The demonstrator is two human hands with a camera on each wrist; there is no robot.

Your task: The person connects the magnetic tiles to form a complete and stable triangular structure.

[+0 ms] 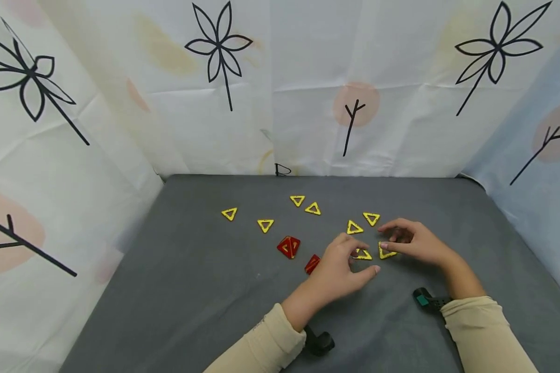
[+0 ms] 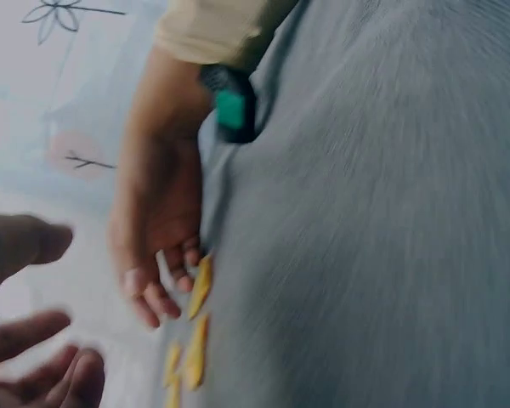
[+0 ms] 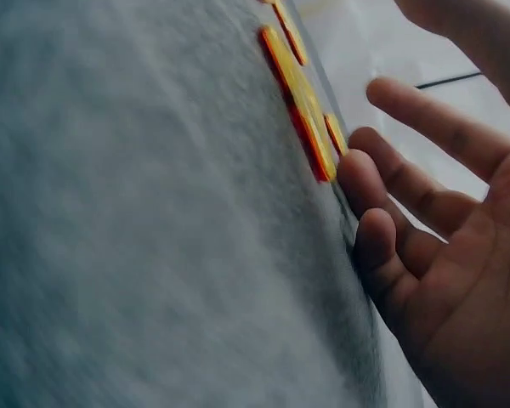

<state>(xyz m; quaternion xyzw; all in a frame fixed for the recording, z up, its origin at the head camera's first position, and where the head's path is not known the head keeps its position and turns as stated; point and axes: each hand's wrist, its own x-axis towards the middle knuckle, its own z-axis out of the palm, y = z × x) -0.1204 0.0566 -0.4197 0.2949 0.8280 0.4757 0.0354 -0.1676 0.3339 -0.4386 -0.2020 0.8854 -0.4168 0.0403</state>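
My left hand (image 1: 338,267) hovers with parted, loosely bent fingers beside a yellow triangle frame (image 1: 364,255) on the grey cloth. Its thumb and fingers (image 2: 25,336) show nothing between them in the left wrist view. Facing it, my right hand (image 1: 420,242) has its thumb tip right at another yellow triangle frame (image 1: 386,252), which it partly covers. In the right wrist view this hand's fingers (image 3: 429,195) are relaxed and hold nothing. A red piece (image 1: 312,264) is half hidden behind the left hand, and a red pyramid-like piece (image 1: 289,247) lies further left.
Two yellow triangles lie just beyond the hands, one (image 1: 354,227) near the other (image 1: 371,218). Several more, such as one yellow triangle (image 1: 265,225), lie further left and back. A patterned white curtain (image 1: 308,129) borders the table (image 1: 191,290) behind and at the sides.
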